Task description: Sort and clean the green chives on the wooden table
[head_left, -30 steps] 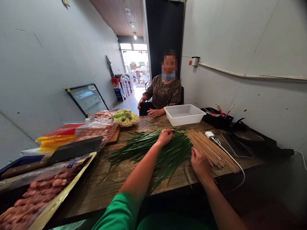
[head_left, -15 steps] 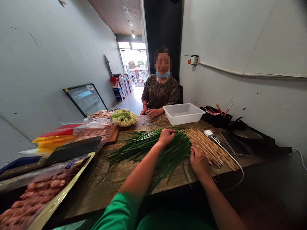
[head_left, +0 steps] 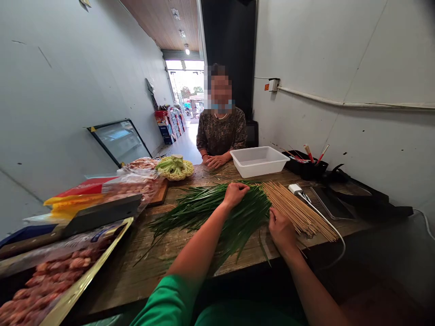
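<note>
A wide spread of green garlic chives (head_left: 200, 201) lies across the wooden table, and its right end meets a fan of bamboo skewers (head_left: 299, 210). Over the upper part of the chives, my left hand (head_left: 235, 194) is closed in a pinch, the fingertips among the leaves. My right hand (head_left: 282, 230) rests lower, where chives and skewers meet. Its thumb and fingers are curled together at the edge of the leaves. Whatever lies between those right fingertips is hidden or too thin to make out.
A white plastic tub (head_left: 260, 162) stands behind the skewers, beside a black container (head_left: 307, 165) of sticks. A cauliflower (head_left: 175, 167), a cleaver (head_left: 105, 213) and packed meat (head_left: 50, 276) occupy the left. A charger (head_left: 295, 189) with cable lies right. Another person (head_left: 221, 131) sits opposite.
The person opposite has shifted slightly to the left. My two hands keep nearly the same places on the chives, and the view has turned a little.
</note>
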